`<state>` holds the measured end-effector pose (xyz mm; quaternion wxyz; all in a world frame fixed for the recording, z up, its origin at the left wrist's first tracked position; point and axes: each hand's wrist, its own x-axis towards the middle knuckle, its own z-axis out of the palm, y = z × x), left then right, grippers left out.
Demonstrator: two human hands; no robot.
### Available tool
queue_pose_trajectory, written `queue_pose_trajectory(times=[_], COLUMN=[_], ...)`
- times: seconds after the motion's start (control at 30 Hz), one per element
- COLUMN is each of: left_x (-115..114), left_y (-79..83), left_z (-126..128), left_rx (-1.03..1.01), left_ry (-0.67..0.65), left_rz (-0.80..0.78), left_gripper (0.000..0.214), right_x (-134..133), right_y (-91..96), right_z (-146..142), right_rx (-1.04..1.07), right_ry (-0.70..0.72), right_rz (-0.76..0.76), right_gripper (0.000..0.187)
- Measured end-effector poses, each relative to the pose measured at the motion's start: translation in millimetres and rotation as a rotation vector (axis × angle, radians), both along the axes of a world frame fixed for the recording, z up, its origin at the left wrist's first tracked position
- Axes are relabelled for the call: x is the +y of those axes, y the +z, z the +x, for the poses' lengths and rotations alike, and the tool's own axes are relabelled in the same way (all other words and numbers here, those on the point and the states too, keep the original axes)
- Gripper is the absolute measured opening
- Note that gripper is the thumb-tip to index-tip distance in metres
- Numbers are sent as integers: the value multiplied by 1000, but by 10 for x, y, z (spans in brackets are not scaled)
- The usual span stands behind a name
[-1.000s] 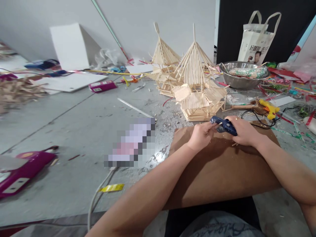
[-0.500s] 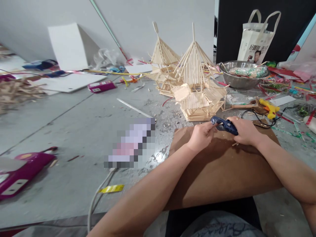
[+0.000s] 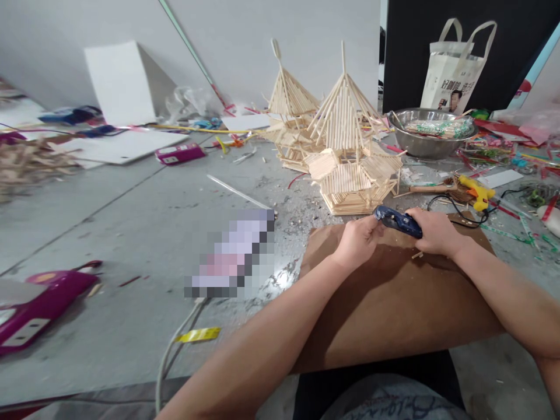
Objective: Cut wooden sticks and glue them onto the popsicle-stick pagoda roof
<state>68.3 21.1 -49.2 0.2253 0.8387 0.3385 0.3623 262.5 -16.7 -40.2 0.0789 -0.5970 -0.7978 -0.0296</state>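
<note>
A brown board (image 3: 394, 315) lies beneath both hands' fingers; a stick pavilion (image 3: 345, 125) stands just beyond. The right hand (image 3: 435, 233) is wrapped around a dark blue tool (image 3: 400, 223), its head beside the curled fingers of the left hand (image 3: 356, 242), whose closure and contents cannot be determined. Stick pieces (image 3: 417, 255) lie nearside.
</note>
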Motion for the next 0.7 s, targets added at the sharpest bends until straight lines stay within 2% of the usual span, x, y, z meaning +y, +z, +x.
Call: queue_pose_trajectory(times=[0.17, 0.4, 0.57, 0.7], left_x=[0, -7, 37, 30], left_y=[4, -9, -37, -17], left_z=[-10, 34, 47, 60], left_rx=[-10, -39, -133, -305], left_ry=[9, 61, 68, -5], left_rz=[17, -9, -229, -466], left_gripper=[21, 24, 24, 23], right_x=[-9, -13, 45, 96], right_y=[23, 33, -2, -17], right_z=[-22, -101, -9, 178], right_rx=[8, -41, -22, -17], right_ry=[-8, -125, -169, -159], right_rz=[-19, -11, 126, 208], right_gripper=[39, 33, 41, 45])
